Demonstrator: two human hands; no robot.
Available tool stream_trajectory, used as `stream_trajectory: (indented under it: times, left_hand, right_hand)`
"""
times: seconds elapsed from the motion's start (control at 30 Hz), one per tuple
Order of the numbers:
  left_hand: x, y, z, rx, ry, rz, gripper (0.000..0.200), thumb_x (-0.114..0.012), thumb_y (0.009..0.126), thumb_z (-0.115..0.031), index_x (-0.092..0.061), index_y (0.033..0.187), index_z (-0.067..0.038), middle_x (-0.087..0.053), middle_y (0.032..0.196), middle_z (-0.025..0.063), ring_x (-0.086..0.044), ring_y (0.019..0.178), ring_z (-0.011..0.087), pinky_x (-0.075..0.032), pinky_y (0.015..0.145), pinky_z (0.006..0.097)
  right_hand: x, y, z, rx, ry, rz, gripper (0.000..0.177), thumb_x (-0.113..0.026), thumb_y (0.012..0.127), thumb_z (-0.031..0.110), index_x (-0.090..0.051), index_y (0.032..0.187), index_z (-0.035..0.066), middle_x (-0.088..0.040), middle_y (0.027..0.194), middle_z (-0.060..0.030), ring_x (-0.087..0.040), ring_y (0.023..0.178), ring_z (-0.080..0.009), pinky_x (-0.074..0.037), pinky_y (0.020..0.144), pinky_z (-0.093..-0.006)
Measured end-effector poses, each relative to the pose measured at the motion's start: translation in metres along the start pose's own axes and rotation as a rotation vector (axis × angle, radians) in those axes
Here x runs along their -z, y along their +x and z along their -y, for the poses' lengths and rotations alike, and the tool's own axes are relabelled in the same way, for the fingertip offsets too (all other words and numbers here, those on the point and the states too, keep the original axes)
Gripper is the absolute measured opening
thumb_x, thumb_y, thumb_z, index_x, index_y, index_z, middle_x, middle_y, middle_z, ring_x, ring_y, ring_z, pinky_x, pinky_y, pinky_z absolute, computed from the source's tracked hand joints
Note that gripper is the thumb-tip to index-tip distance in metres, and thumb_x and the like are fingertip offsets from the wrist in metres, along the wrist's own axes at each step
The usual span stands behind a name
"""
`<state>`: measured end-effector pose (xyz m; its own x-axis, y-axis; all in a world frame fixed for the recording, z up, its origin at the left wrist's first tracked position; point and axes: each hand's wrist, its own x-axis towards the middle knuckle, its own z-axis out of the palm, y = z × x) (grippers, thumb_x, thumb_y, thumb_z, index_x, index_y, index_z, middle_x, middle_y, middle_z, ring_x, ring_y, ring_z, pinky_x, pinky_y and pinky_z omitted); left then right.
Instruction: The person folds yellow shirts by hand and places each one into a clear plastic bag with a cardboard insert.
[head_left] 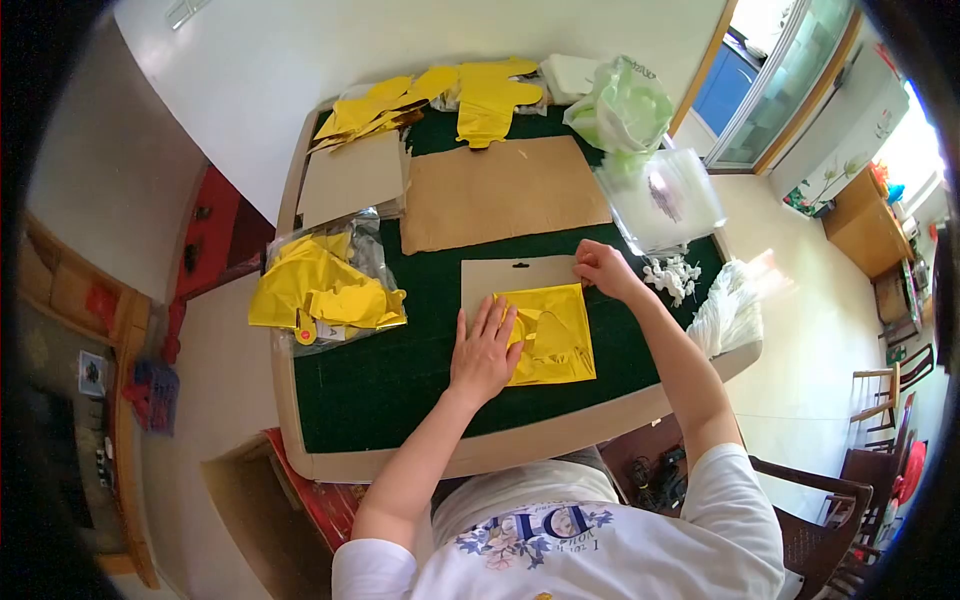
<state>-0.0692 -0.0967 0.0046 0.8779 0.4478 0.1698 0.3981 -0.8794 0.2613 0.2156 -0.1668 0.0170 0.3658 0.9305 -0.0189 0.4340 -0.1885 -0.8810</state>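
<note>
A folded sheet of yellow foil lies over a grey-brown card with a small hanging slot at its top edge. My left hand rests flat on the left part of the foil and card, its fingers stretched out. At the top right corner of the card, my right hand is closed with fingers pressed together; what they hold, if anything, is too small to make out. Both things lie on the dark green table top, near its front edge.
Left, a clear bag holds yellow foil. Behind are a cardboard sheet, grey cards and yellow foil pieces. Right, clear plastic bags, small white pieces, white strings and a green-white bag.
</note>
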Motion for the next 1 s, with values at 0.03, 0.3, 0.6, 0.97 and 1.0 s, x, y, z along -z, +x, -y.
stream_trajectory:
  times: [0.03,0.3,0.6,0.97,1.0]
  left_hand:
    - [-0.001,0.000,0.000,0.002,0.003,0.005,0.055,-0.047,0.096,-0.036,-0.037,0.143,-0.009,-0.030,0.152,0.0114,-0.022,0.143,0.0265,-0.015,0.114,0.0543]
    - [0.016,-0.005,-0.009,-0.076,-0.182,-0.008,0.062,-0.057,0.090,-0.040,-0.038,0.141,-0.009,-0.030,0.149,0.0182,-0.023,0.141,0.0315,-0.018,0.112,0.0569]
    - [0.011,-0.022,-0.035,-0.307,-0.025,0.044,0.066,-0.068,0.082,-0.032,-0.042,0.140,-0.014,-0.035,0.147,0.0154,-0.029,0.138,0.0330,-0.024,0.110,0.0566]
    - [0.009,-0.011,-0.030,-0.404,-0.033,-0.070,0.050,-0.060,0.085,-0.018,-0.048,0.133,-0.011,-0.040,0.143,0.0161,-0.035,0.136,0.0319,-0.031,0.109,0.0503]
    - [0.007,-0.006,-0.032,-0.435,0.017,-0.092,0.047,-0.057,0.086,-0.016,-0.049,0.132,-0.011,-0.041,0.142,0.0160,-0.036,0.135,0.0317,-0.031,0.109,0.0498]
  right_hand:
    - [-0.001,0.000,0.001,-0.014,-0.018,0.000,0.012,-0.062,0.083,0.003,-0.051,0.083,0.000,-0.060,0.066,-0.0075,-0.059,0.060,-0.0119,-0.049,0.055,-0.0287]
    - [-0.005,-0.002,0.002,-0.096,-0.073,-0.091,0.014,-0.067,0.083,0.006,-0.055,0.088,0.000,-0.062,0.068,-0.0045,-0.059,0.062,-0.0104,-0.049,0.056,-0.0257]
    - [0.002,0.004,-0.005,-0.036,-0.241,-0.241,0.019,-0.065,0.079,0.011,-0.061,0.095,0.003,-0.063,0.070,-0.0115,-0.061,0.064,-0.0203,-0.049,0.059,-0.0331]
    - [0.020,-0.023,-0.027,-0.214,-0.185,-0.354,0.019,-0.066,0.081,0.016,-0.060,0.095,0.004,-0.063,0.069,-0.0101,-0.062,0.065,-0.0208,-0.048,0.061,-0.0344]
    - [0.017,-0.024,-0.024,-0.204,-0.277,-0.348,0.021,-0.066,0.081,0.017,-0.059,0.095,0.003,-0.063,0.069,-0.0103,-0.063,0.065,-0.0213,-0.049,0.060,-0.0347]
